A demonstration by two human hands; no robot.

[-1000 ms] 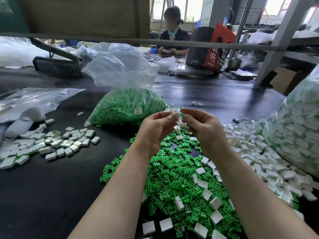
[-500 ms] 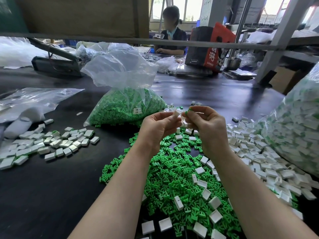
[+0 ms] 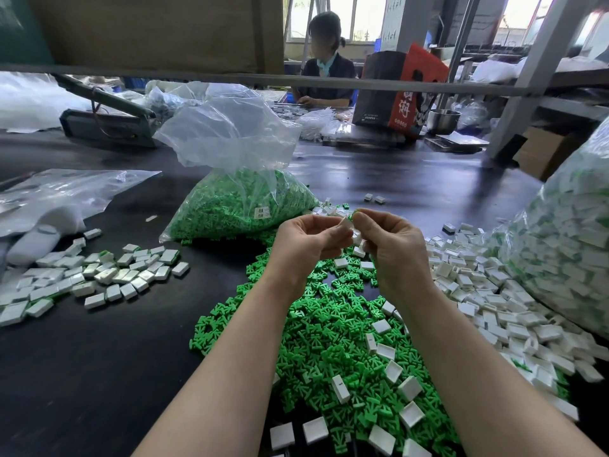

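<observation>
Fingers [image 3: 329, 225], L hand [image 3: 306, 249]: pinching 1 white cap [image 3: 345, 223], curled tight. R hand [image 3: 392, 252] fingertips [image 3: 364, 219]: nipping 1 green insert [image 3: 355, 213], now touching cap's edge above green heap [image 3: 329, 351]. Vs 0.5 s ago: closing gap, so seating insert prob. starting. Counting: 2 hands, 2 held pcs, 2 stray caps [image 3: 379, 199] far side, 2 stocked bags – green bag [image 3: 237, 206], white bag [image 3: 566, 242]; loose heaps too many to count.
</observation>
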